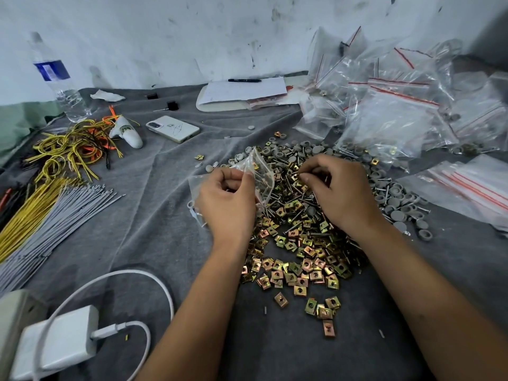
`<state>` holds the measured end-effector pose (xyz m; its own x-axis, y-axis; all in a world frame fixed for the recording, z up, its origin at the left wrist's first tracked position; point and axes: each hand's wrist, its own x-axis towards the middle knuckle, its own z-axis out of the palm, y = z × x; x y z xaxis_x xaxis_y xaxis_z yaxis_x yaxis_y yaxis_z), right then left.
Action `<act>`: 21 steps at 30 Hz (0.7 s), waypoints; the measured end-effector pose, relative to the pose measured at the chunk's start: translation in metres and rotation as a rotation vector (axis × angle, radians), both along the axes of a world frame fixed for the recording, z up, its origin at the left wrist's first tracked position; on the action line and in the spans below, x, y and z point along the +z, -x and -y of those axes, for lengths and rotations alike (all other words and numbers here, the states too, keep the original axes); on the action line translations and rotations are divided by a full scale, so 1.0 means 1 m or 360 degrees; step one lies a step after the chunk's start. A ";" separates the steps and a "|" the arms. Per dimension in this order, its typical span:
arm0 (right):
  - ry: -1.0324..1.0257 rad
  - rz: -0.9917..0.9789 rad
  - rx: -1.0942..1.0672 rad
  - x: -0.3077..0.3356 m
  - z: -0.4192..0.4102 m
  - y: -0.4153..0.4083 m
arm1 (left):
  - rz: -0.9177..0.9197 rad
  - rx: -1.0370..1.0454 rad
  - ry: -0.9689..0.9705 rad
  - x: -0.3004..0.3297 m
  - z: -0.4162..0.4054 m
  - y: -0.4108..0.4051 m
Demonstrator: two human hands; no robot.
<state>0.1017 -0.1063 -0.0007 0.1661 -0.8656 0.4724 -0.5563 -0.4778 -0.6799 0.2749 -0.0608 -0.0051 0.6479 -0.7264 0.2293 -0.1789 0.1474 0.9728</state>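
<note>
A clear bag point(262, 174) is pinched in the left grip point(228, 200); a brass clip point(297, 176) is pinched in the right grip point(342, 193).

- White wall point(192, 37) at back, matte, scuffed, with dark smudges and scratch marks all over.
- Wall meets the work surface along a line across the back.
- Work surface covered by grey cloth point(154, 215), wrinkled, long folds running back to front.
- Pale green patch point(13, 125) at left edge, beside the cloth; can't tell what it is.
- Dark grey block point(492, 31) in top right corner, blurred.
- Light cool and even, shadows soft.
</note>
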 end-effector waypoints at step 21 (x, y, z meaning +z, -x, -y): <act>-0.0062 -0.0753 0.0338 0.004 0.002 0.013 | 0.0101 -0.0032 0.0036 -0.001 0.002 0.002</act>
<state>0.0884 -0.1084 0.0033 0.5275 -0.8051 0.2711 -0.7005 -0.5928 -0.3973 0.2734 -0.0624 -0.0066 0.6169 -0.7332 0.2860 -0.2372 0.1733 0.9559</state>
